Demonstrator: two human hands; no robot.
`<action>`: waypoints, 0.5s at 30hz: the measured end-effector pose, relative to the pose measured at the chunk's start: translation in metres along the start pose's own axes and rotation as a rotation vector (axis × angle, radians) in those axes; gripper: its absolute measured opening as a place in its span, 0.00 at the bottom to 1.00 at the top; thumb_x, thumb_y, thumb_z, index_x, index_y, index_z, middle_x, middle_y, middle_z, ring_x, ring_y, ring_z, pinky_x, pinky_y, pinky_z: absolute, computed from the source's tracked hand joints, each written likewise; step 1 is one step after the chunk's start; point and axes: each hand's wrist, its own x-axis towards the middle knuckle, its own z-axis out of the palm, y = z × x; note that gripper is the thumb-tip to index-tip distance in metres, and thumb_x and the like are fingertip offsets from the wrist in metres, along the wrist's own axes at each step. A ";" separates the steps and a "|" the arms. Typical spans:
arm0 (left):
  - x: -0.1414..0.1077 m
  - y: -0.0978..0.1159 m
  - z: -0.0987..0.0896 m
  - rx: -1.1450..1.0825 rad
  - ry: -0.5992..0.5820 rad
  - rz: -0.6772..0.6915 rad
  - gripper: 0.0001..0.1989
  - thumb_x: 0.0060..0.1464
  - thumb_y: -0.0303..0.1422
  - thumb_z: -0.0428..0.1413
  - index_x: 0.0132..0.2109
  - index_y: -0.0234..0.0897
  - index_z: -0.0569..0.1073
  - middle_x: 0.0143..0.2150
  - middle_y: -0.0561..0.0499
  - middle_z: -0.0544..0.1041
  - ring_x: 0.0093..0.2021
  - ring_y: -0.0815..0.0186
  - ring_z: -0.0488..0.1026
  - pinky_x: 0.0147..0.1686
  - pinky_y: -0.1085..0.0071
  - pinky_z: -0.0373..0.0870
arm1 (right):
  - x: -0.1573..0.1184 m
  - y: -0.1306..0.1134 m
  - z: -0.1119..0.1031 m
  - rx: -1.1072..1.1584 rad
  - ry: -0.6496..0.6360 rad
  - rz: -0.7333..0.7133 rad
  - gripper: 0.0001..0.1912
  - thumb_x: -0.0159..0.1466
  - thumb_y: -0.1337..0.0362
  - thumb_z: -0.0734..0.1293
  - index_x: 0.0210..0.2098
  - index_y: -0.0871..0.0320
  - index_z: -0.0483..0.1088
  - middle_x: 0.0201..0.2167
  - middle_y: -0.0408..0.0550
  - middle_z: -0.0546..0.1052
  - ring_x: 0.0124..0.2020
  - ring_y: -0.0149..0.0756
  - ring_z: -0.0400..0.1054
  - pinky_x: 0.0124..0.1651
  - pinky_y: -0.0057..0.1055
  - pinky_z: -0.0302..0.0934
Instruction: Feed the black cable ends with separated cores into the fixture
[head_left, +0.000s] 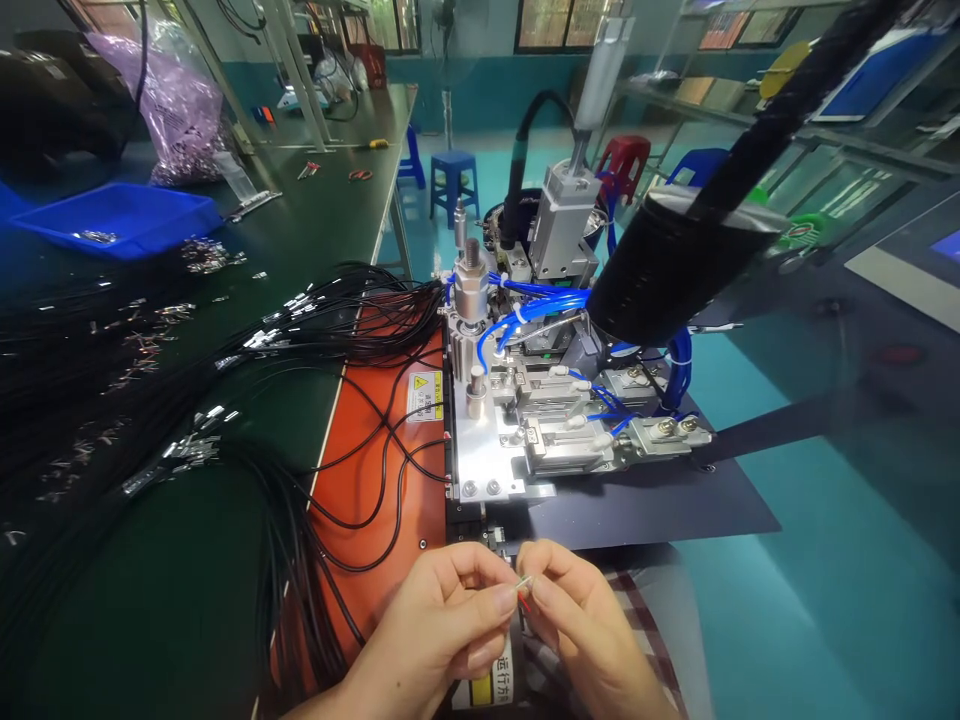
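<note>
In front of the machine's near end, my left hand [450, 620] and my right hand [589, 625] meet, fingertips almost touching. Both pinch thin wires [524, 604], one red and one whitish, at what looks like the end of a cable. The rest of that cable is hidden by my fingers. Just beyond stands a metal machine [480, 450] with pneumatic cylinders and blue air tubes [555, 303]. Several black cables [382, 480] run from its left side across an orange-red plate [367, 430].
Bundles of black cables [292, 500] with shiny tips spread over the dark green table [150, 590] at left. A blue tray [127, 215] and a pinkish bag [180, 110] stand farther back. A black cylinder [652, 270] hangs over the machine's right side. Stools [454, 180] stand behind.
</note>
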 end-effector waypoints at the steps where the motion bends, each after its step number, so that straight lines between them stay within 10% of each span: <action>1: 0.000 0.000 0.000 -0.008 -0.006 0.005 0.13 0.47 0.37 0.62 0.29 0.33 0.69 0.16 0.61 0.57 0.16 0.79 0.48 0.17 0.77 0.40 | 0.000 0.000 0.000 0.006 0.006 0.006 0.12 0.60 0.57 0.68 0.27 0.58 0.65 0.22 0.38 0.60 0.24 0.28 0.49 0.28 0.25 0.47; 15: -0.004 -0.004 0.004 0.124 0.031 -0.068 0.12 0.43 0.35 0.63 0.27 0.35 0.67 0.13 0.61 0.59 0.13 0.79 0.50 0.15 0.78 0.44 | 0.013 -0.024 -0.011 -0.237 -0.280 0.036 0.13 0.59 0.58 0.67 0.26 0.59 0.64 0.22 0.39 0.61 0.23 0.28 0.49 0.26 0.27 0.43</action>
